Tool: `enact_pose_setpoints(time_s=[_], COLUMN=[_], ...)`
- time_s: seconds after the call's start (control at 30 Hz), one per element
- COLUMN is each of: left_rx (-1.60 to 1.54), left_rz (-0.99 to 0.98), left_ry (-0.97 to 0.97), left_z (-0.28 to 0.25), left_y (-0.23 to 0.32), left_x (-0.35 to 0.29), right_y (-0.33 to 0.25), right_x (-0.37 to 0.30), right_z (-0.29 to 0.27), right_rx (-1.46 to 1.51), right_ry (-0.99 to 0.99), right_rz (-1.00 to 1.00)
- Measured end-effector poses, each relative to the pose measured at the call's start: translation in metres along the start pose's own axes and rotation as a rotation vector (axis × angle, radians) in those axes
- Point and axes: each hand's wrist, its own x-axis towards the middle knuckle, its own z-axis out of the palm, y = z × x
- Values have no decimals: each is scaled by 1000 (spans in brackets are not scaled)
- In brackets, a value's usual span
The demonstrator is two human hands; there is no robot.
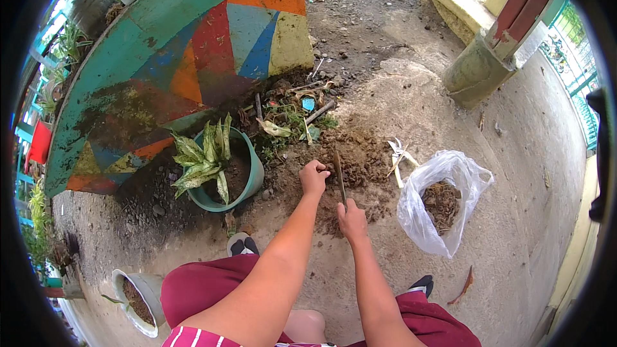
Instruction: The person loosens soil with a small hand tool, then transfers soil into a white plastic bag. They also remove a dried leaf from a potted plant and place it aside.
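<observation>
Soil heap: loose brown earth [366,154], spread on the concrete in front of the person; the landmark for every place below.
Right hand: at the near edge of the soil heap, the right hand [353,220] has its fingers wrapped around the handle end of a knife.
Knife: the long, narrow, brownish blade [340,177] points away from the person, over the left part of the soil heap (whether its tip touches the earth, I cannot tell).
Left hand: just left of the blade, at the soil heap's left edge, the left hand [313,178] has its fingers curled inward; I cannot tell whether they pinch anything.
Plastic bag: right of the soil heap, a clear, open-mouthed bag [421,222] with dark, crumbly matter [441,202] inside.
Pale forked thing: at the soil heap's right edge [396,168], close to the bag.
Teal pot: left of the soil heap, a round pot [258,177] bearing a variegated plant [202,162].
Cuttings: just beyond the soil heap to the left, green and dry scraps [283,119] with a blue scrap [308,104] among them.
Painted wall: farther beyond, left of the soil heap, in coloured triangles [212,45].
</observation>
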Motion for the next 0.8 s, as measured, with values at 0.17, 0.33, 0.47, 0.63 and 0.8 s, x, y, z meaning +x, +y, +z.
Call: enact_pose_setpoints(time_s=[0.17,0.33,0.47,0.63,0.8], left_rx=[40,-30,26,446,306], left_rz=[135,65,57,396,223], left_ry=[122,-1,-38,11,-62], left_z=[5,12,12,11,14], left_y=[3,1,-6,-11,-2], left_x=[0,4,9,7,9], right_y=[-23,-21,-9,-25,-13], right_x=[1,0,-2,-2,-4], right_z=[-17,2,13,-6,15], right_rx=[28,53,-56,48,19], right_ry=[80,189,-4,95,83], right_rz=[-79,-121,60,-44,-46])
